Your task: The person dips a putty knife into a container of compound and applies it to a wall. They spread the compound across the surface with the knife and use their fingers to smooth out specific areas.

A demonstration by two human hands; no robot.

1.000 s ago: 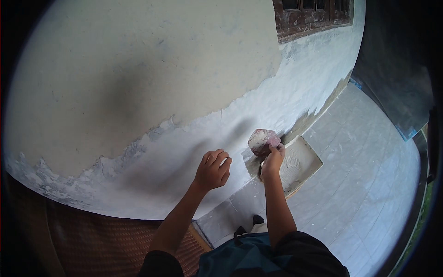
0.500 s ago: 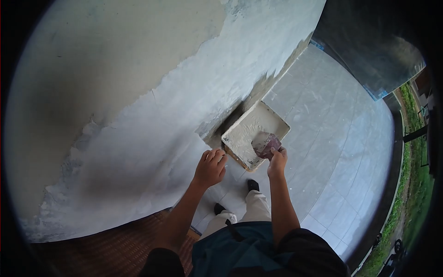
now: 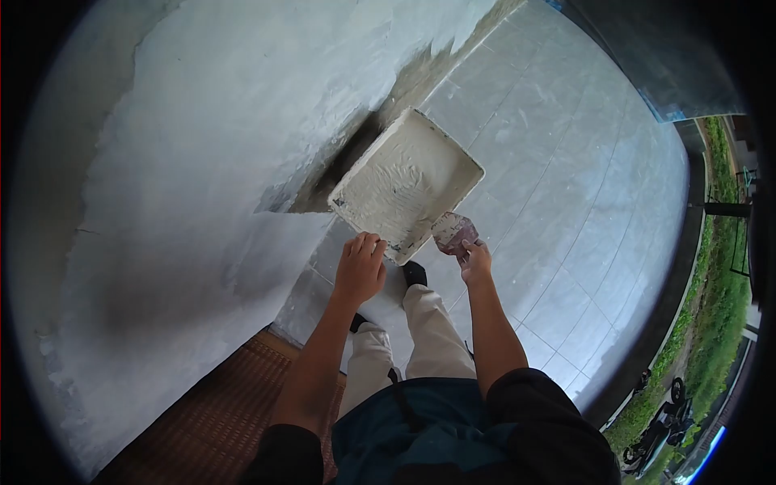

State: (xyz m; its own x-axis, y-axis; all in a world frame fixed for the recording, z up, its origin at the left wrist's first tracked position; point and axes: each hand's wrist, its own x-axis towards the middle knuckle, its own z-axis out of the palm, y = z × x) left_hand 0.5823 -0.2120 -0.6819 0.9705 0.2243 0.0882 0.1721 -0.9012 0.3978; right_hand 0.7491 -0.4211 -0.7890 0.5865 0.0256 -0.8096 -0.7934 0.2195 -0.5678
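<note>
My right hand [image 3: 475,263] is pinching one paste-smeared scraper [image 3: 454,234] by the rim of one tray [image 3: 446,146], toward its half-past four. My left hand [image 3: 360,271] is curling its fingers; I can't quite tell around what, if anything. At my twelve, the tray is holding pale wet paste [image 3: 392,179]. Two feet [image 3: 415,273] are standing around seven; one wall [image 3: 210,178] is rising at ten.

Right grip [image 3: 474,263] holding smeared scraper [image 3: 453,234], left grip [image 3: 360,265] near paste-coated tray [image 3: 449,144]

No lettering seems readable in this dim view.
</note>
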